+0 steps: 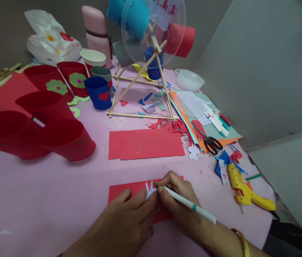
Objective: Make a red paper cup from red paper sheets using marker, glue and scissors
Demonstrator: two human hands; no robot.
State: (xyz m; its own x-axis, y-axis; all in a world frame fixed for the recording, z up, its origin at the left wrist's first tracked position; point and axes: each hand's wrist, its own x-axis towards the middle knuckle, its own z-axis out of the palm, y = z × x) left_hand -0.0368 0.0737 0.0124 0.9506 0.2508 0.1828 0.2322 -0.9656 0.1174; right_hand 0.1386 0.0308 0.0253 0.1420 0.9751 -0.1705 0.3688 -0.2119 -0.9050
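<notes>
Red cups lie tipped; R hand grips pen.

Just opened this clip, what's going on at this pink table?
A person is working at a pink table with both hands. The left hand presses a small white cutout flat on a red paper sheet, while the right hand holds a white pen with its green tip at the cutout's edge. Farther back lie a second red sheet, scissors and a yellow glue gun, with red paper cups at the left and a stick frame carrying a clear disc behind.
</notes>
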